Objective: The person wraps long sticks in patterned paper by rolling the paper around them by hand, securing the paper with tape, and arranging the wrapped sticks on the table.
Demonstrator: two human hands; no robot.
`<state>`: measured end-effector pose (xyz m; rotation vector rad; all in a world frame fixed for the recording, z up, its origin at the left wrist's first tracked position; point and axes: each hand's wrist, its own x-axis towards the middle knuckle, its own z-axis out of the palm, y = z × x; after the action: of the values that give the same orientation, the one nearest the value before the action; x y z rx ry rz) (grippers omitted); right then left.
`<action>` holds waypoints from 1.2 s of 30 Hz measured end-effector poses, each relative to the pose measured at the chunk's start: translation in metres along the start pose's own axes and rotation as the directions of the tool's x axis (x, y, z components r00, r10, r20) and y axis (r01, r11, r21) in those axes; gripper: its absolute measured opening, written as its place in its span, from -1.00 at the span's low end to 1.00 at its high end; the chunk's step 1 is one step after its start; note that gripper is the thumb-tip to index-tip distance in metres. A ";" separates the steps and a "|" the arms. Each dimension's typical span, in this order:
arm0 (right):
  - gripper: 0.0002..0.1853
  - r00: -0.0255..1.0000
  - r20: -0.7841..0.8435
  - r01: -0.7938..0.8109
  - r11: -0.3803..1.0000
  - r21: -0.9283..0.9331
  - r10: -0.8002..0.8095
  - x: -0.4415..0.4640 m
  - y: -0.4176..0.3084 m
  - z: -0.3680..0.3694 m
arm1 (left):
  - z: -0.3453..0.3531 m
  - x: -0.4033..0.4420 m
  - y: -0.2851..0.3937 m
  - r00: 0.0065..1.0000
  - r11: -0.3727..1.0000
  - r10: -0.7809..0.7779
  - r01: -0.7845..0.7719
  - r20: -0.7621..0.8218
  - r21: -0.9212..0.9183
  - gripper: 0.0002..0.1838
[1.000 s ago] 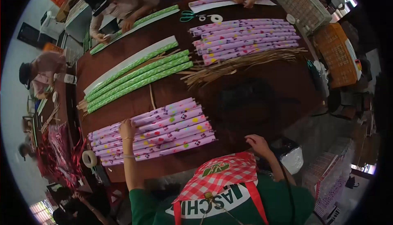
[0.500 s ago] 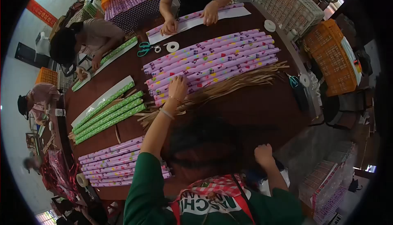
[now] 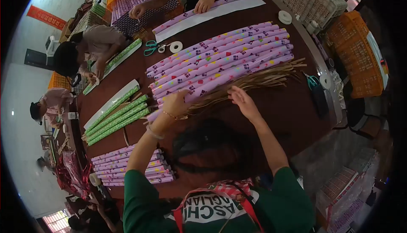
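My left hand is closed around the nearest purple patterned roll of wrapping paper, which slants along the front of the pile of purple rolls. To its right, my right hand reaches in with its fingers apart, holding nothing, just below the roll. Flat brown paper strips lie in a bundle along the near side of the pile, partly under the held roll. Left of my left hand are several green patterned rolls, and a second stack of purple rolls lies nearer to me.
Across the dark table, one person handles a purple roll on a white sheet; another works on a green roll at the left. Teal scissors and a white tape roll lie between. An orange crate stands at the right.
My left hand has closed on the front roll and drawn it slightly toward me. My right hand has come up from beside my body to the strips. The person opposite has moved one hand left.
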<state>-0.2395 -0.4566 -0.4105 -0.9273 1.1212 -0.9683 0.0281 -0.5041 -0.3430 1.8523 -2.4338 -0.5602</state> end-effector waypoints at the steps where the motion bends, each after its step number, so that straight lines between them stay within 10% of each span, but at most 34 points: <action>1: -0.57 0.997 0.005 0.080 0.996 0.029 -0.080 0.006 0.006 0.013 | -0.002 -0.020 0.000 0.999 0.995 0.030 -0.033 -0.036 -0.090 -0.55; 3: -0.58 0.990 0.056 0.116 0.969 0.218 -0.131 -0.002 -0.008 0.043 | 0.000 -0.054 -0.007 0.975 0.958 0.146 -0.182 -0.166 -0.223 -0.53; 6: -0.56 0.962 0.099 0.250 0.966 0.061 -0.256 -0.029 -0.033 0.082 | -0.018 -0.111 0.009 0.962 0.665 -0.184 0.272 0.201 -0.696 -0.56; 10: -0.54 0.901 0.311 0.215 0.933 0.288 -0.303 -0.053 -0.033 0.121 | -0.016 -0.162 0.029 0.930 0.551 -0.367 0.197 -0.023 -0.811 -0.57; 14: -0.37 0.810 0.540 0.316 0.946 -0.076 -0.227 -0.093 -0.031 0.155 | 0.031 -0.180 0.022 0.714 0.614 -0.559 0.013 -0.422 -0.790 -0.54; 17: -0.23 0.734 0.648 0.511 0.793 -0.332 -0.202 -0.129 -0.015 0.178 | 0.032 -0.188 0.037 0.618 0.510 -0.675 -0.002 -0.402 -0.860 -0.43; 19: -0.22 0.795 0.606 0.165 0.972 -0.168 -0.030 -0.145 0.000 0.189 | 0.041 -0.189 0.031 0.565 0.472 -0.713 -0.050 -0.415 -0.880 -0.43; 21: -0.30 0.796 0.605 0.212 0.939 -0.270 -0.005 -0.151 0.027 0.195 | 0.041 -0.191 0.028 0.495 0.423 -0.772 -0.068 -0.398 -0.904 -0.42; 23: -0.39 0.773 0.524 0.558 0.777 -0.292 -0.359 -0.156 0.048 0.205 | 0.048 -0.189 0.020 0.392 0.377 -0.831 -0.127 -0.396 -0.917 -0.41; 30: -0.43 0.807 0.537 0.583 0.480 -0.656 -0.246 -0.171 0.004 0.235 | 0.035 -0.224 -0.011 0.505 0.055 -0.825 -0.377 -0.255 -0.925 -0.63; 36: -0.47 0.591 0.730 0.769 0.513 -0.381 -0.344 -0.155 0.020 0.228 | 0.033 -0.267 -0.100 0.582 -0.237 -0.790 -0.583 -0.195 -0.777 -0.80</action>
<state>-0.0374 -0.2801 -0.3426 -2.1846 0.5724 -0.6867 0.1901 -0.2674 -0.3530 0.8986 -0.2571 -0.9143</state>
